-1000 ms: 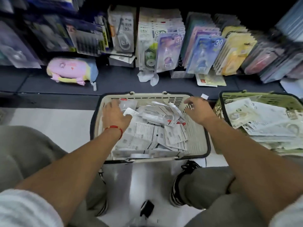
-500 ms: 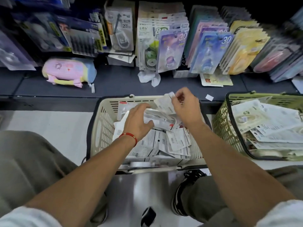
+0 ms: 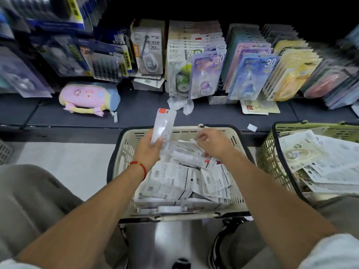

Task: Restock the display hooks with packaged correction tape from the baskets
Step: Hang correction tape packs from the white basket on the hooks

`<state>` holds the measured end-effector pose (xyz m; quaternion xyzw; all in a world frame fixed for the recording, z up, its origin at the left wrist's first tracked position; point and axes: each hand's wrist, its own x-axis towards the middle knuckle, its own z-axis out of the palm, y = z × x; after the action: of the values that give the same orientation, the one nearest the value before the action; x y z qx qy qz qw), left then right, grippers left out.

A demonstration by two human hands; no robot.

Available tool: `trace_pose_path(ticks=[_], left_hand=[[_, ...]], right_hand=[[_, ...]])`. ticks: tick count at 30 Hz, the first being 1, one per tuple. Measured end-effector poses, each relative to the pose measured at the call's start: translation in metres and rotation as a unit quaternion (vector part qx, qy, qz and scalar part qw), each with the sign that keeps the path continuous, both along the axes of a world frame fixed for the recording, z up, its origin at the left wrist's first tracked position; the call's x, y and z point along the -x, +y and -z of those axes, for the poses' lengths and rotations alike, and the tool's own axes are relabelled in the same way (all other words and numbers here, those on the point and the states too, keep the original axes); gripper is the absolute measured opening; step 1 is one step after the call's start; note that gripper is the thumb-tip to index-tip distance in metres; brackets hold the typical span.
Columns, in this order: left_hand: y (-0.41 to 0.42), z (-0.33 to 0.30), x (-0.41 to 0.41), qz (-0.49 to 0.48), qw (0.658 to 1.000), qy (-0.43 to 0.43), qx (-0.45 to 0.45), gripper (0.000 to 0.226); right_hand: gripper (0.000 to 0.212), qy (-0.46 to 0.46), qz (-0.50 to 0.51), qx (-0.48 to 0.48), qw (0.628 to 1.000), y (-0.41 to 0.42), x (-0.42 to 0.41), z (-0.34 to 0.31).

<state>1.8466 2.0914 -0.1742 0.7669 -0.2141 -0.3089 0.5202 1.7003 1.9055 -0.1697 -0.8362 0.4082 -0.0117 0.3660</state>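
Observation:
A cream basket (image 3: pixel 236 141) in front of me is heaped with white correction tape packages (image 3: pixel 171 177). My left hand (image 3: pixel 149 148) grips one long clear package with a red tab (image 3: pixel 164 125) and holds it upright above the basket's far left. My right hand (image 3: pixel 210 142) reaches into the pile at the far right of the basket, fingers curled down among the packages; what they hold is hidden. Rows of hanging correction tape packs (image 3: pixel 206 74) fill the display hooks behind the shelf.
A green basket (image 3: pixel 267 158) with more white packages stands at the right. On the dark shelf lie a pastel pouch (image 3: pixel 88 97), crumpled white paper (image 3: pixel 180 104) and loose cards (image 3: pixel 259 108). My knees and a striped shoe (image 3: pixel 220 243) frame the pale floor below.
My left hand has lifted a long package with a red tab out of the pile and raised it. My right hand has dropped back down into the basket's far right side.

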Motion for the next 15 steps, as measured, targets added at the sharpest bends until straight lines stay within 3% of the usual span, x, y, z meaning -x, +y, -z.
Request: trace_pose_path(ticks=[2, 5, 9, 12, 15], left_hand=[[0.012, 0.006, -0.005, -0.036, 0.996, 0.081, -0.012, 0.023], [0.024, 0.011, -0.009, -0.055, 0.992, 0.113, -0.007, 0.023], [0.032, 0.008, -0.007, -0.041, 0.996, 0.080, 0.015, 0.028], [0.033, 0.002, -0.001, -0.051, 0.992, 0.109, 0.030, 0.030], [0.032, -0.006, 0.007, -0.025, 0.998, -0.028, 0.055, 0.030]], right_hand=[[0.023, 0.119, -0.091, 0.102, 0.983, 0.010, 0.005, 0.017], [0.021, 0.086, -0.060, 0.191, 0.976, 0.016, 0.011, 0.019], [0.021, -0.106, 0.045, 0.090, 0.989, 0.001, 0.013, -0.003], [0.022, -0.164, 0.108, 0.044, 0.980, -0.008, 0.015, -0.020], [0.018, -0.186, 0.147, -0.083, 0.968, -0.007, 0.018, -0.029]])
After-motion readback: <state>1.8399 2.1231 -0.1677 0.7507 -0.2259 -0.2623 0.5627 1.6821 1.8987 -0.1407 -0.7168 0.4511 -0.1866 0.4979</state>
